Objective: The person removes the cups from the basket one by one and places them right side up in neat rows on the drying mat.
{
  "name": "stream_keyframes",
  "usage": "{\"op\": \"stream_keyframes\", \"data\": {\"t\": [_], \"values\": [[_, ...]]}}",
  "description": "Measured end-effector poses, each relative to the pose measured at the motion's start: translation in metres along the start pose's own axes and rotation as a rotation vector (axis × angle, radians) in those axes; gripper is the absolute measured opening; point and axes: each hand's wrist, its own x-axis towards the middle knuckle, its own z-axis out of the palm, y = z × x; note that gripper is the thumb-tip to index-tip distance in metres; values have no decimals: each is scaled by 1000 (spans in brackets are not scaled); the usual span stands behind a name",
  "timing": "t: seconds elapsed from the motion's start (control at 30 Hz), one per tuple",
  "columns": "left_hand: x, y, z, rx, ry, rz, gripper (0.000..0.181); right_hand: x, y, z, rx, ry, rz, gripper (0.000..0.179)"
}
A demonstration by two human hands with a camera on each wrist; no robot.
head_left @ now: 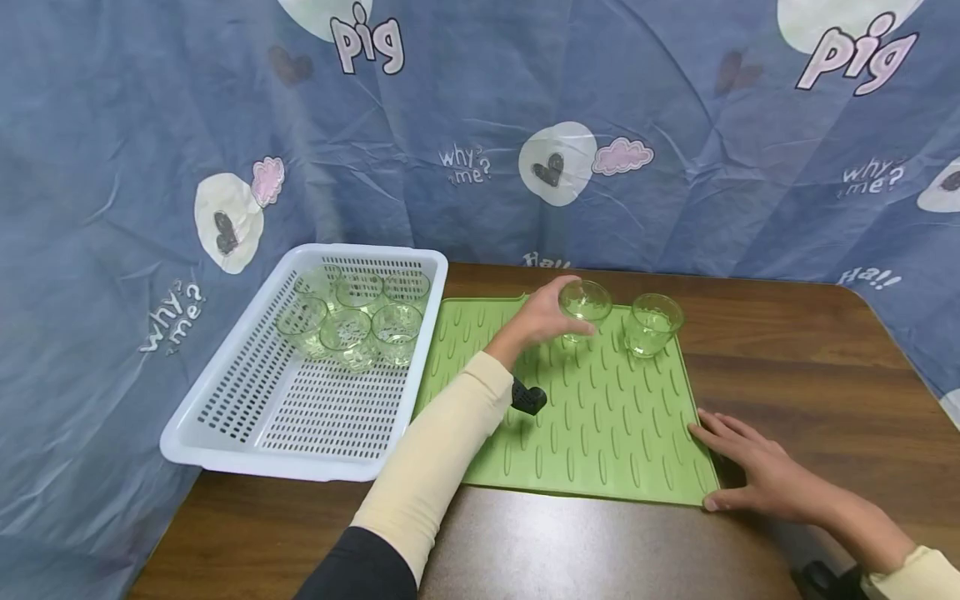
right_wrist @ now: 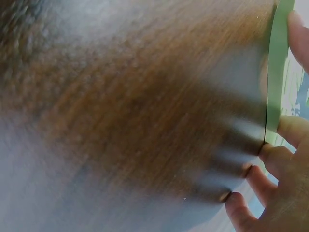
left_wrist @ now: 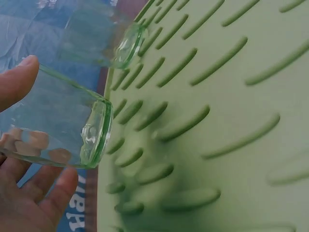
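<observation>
My left hand (head_left: 546, 314) grips a clear, green-tinted drinking glass (head_left: 585, 302) between thumb and fingers, over the back of a green drying mat (head_left: 525, 462). In the left wrist view, the base of this glass (left_wrist: 96, 135) stands apart from the mat, with a shadow below. A second glass (head_left: 654, 323) stands upright at the mat's back right corner. My right hand (head_left: 765, 467) rests at the mat's right edge with fingers spread. Its fingertips touch the mat edge (right_wrist: 276, 72) and the table in the right wrist view.
A white perforated basket (head_left: 217, 457) at the left holds several similar glasses (head_left: 348, 329) toward its back. The brown wooden table (head_left: 795, 358) extends to the right of the mat. A blue printed cloth (head_left: 465, 100) hangs behind and at the left.
</observation>
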Motion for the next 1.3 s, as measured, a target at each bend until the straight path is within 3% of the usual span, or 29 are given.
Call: {"op": "stream_keyframes", "data": {"t": [0.3,0.57,1.3], "values": [[1,-3,18,-26,-9,-5,94,-5,1,7,-10,13,-29,97],[2,-9,26,-22,-21,1,95,-10,0,11,-9,35,-42,99],[13,-6,24,-39,-38,23,94,1,4,-1,-20,1,-17,97]]}}
